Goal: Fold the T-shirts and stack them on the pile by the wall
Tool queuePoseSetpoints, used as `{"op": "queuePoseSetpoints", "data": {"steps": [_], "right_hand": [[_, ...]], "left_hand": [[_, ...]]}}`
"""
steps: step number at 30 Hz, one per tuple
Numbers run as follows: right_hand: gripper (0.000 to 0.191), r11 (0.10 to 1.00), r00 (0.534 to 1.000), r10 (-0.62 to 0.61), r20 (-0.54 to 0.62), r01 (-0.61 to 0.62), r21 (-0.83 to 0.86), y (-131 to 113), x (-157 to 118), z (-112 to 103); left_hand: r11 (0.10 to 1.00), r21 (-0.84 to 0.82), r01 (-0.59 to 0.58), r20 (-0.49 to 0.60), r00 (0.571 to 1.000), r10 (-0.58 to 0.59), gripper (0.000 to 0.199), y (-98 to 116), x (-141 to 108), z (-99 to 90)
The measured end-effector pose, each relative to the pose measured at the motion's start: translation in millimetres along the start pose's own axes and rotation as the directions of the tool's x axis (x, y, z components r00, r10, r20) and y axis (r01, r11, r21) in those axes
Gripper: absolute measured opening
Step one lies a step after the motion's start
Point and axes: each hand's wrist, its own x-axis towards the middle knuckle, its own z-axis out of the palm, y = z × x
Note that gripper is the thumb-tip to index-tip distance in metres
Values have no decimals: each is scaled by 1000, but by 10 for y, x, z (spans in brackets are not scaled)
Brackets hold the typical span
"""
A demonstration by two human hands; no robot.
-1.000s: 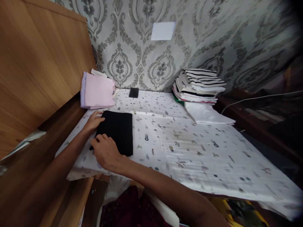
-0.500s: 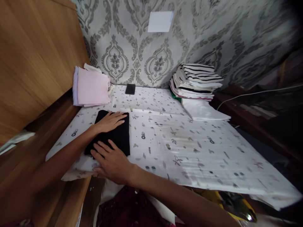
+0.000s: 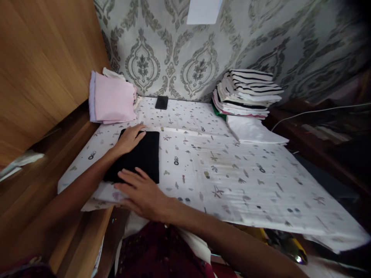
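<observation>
A folded black garment [image 3: 142,156] lies flat on the left part of a table covered with a white printed cloth [image 3: 197,173]. My left hand [image 3: 130,139] rests on its far left part, fingers stretched out and reaching past the far edge. My right hand [image 3: 145,193] lies at the near edge, palm down with its fingers apart, the fingertips over the black fabric. Neither hand grips anything. The garment's left side is partly hidden by my left forearm.
Folded pink and lilac clothes [image 3: 114,98] are stacked at the back left, beside a wooden cabinet [image 3: 49,65]. A small black flat object [image 3: 161,102] lies near the wall. At the back right stands a pile of folded clothes [image 3: 252,92], with a white folded cloth [image 3: 252,130] before it.
My left hand has slid from the garment's middle toward its far left edge. My right hand has shifted slightly right and nearer to me. The camera view has tilted down a little.
</observation>
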Motion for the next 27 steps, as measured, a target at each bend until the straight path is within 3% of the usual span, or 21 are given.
{"op": "queuePoseSetpoints", "data": {"steps": [2,4,7,10,14,17,19,23,25,27], "right_hand": [[32,992,988,113,-109,-105,74,151,-32,-152],[31,950,940,296,-172,-271,151,376,-50,-289],[29,822,821,555,-134,-516,242,743,-24,-391],[31,713,730,680,-61,-640,287,977,62,-368],[33,686,701,708,-78,-658,310,1024,153,-284],[33,689,703,705,-97,-645,330,1013,140,-253],[33,692,709,698,-97,-633,348,1032,120,-249],[34,651,683,725,-89,-638,412,1117,192,-262],[38,544,607,793,-59,-660,518,1155,315,-280],[39,361,485,874,2,-654,665,1173,474,-310]], "left_hand": [[993,115,30,-15,999,-29,51,-1,-248,-112],[970,223,94,-6,995,-95,52,26,-555,-234],[913,317,258,-39,965,-259,53,107,-997,-383],[872,311,377,-57,924,-379,53,179,-1255,-456],[901,48,432,42,900,-434,51,222,-1304,-503],[842,-233,486,105,874,-475,47,246,-1301,-568],[800,-301,519,147,854,-499,45,248,-1338,-601],[852,-175,494,150,868,-473,36,218,-1454,-571],[884,3,468,104,879,-466,36,242,-1486,-533],[870,216,444,33,887,-461,38,317,-1489,-500]]}}
